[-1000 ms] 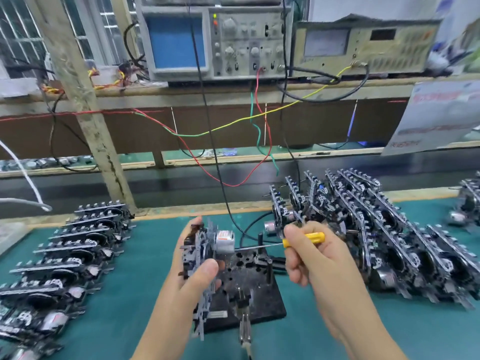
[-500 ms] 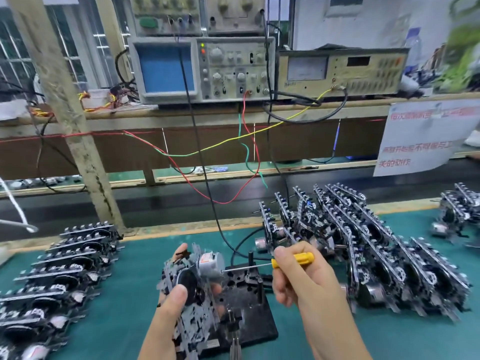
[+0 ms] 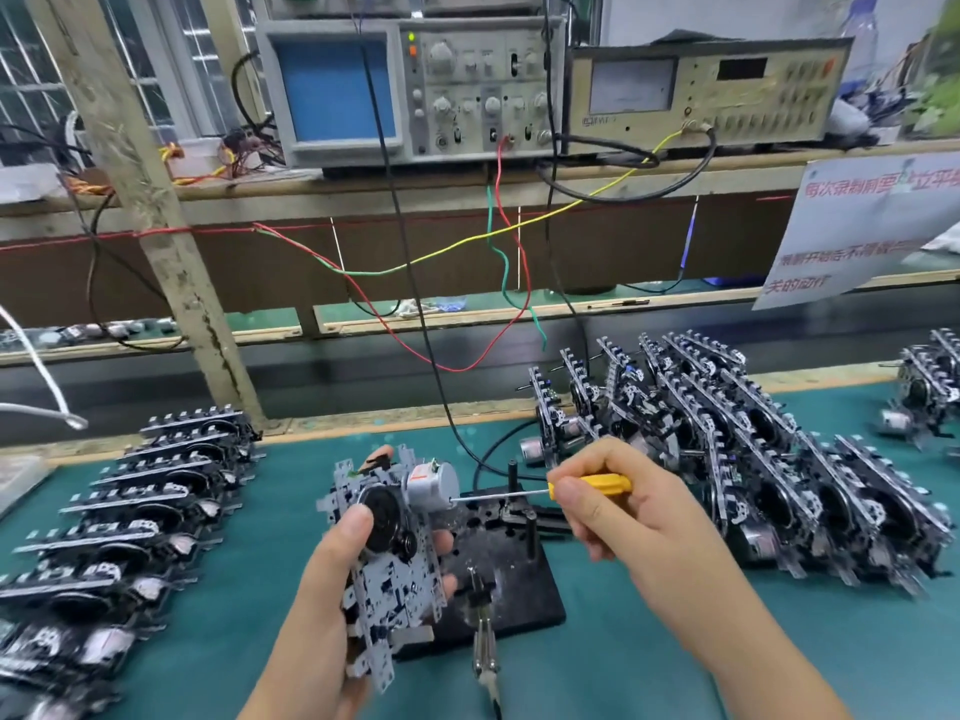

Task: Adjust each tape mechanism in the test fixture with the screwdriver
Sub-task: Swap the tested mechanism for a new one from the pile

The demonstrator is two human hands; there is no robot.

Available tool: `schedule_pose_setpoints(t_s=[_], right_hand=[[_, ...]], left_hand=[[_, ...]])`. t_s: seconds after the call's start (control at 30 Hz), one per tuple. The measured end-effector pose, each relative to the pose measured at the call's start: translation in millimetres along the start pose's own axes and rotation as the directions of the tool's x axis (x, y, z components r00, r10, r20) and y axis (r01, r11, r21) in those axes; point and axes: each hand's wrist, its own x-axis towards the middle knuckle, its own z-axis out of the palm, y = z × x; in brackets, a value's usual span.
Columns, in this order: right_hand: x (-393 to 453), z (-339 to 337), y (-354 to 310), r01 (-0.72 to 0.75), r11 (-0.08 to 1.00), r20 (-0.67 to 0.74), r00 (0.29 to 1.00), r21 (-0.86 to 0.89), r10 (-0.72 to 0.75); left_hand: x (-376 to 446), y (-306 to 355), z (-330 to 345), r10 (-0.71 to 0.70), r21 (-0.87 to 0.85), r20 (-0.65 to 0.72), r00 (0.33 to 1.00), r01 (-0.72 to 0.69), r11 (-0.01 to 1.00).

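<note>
My left hand (image 3: pixel 332 579) grips a tape mechanism (image 3: pixel 387 558) and holds it tilted upright above the left side of the black test fixture (image 3: pixel 511 579). Its silver motor (image 3: pixel 432 483) faces right. My right hand (image 3: pixel 618 501) pinches a small yellow-handled screwdriver (image 3: pixel 602 484). The thin shaft points left and its tip touches the motor's end.
A row of tape mechanisms (image 3: pixel 130 511) lies on the green mat at the left, and a leaning stack (image 3: pixel 737 459) stands at the right. A toggle clamp (image 3: pixel 483 646) sits at the fixture's front. An oscilloscope (image 3: pixel 410 85) and a meter (image 3: pixel 701 90) with hanging wires stand on the shelf behind.
The mechanism has tilted so that its flat face turns toward me. My right hand kept the screwdriver tip at the motor. The view tipped upward a little.
</note>
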Motion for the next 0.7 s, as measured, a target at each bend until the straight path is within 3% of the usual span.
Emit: schedule_pose_setpoints(t_s=[0.03,0.07,0.2,0.37,0.5,0.7], right_hand=[[-1,1,1,0.022,0.999,-0.005,1.000,-0.031,-0.022],[-2,3,2,0.035,0.998,-0.016,0.999,-0.058,-0.035],[-3,6,3,0.042,0.991,-0.078,0.996,-0.129,-0.053],[-2,13,6,0.053,0.998,-0.201,0.978,0.014,-0.049],[-1,19,10,0.042,0.957,-0.275,0.961,0.288,0.041],[-1,23,8,0.060,0.950,-0.287,0.957,0.306,0.032]], left_hand=[[-12,3,-4,0.004,0.012,0.091,0.996,-0.006,1.000],[-6,7,-8,-0.057,0.017,0.082,0.995,0.056,0.998],[-3,6,-6,-0.039,0.070,0.065,0.997,0.034,0.997],[-4,6,1,-0.071,0.107,0.003,0.997,0.070,0.992],[-4,7,2,-0.073,0.101,-0.010,0.997,0.074,0.992],[-4,9,1,-0.073,0.084,-0.008,0.997,0.073,0.994]])
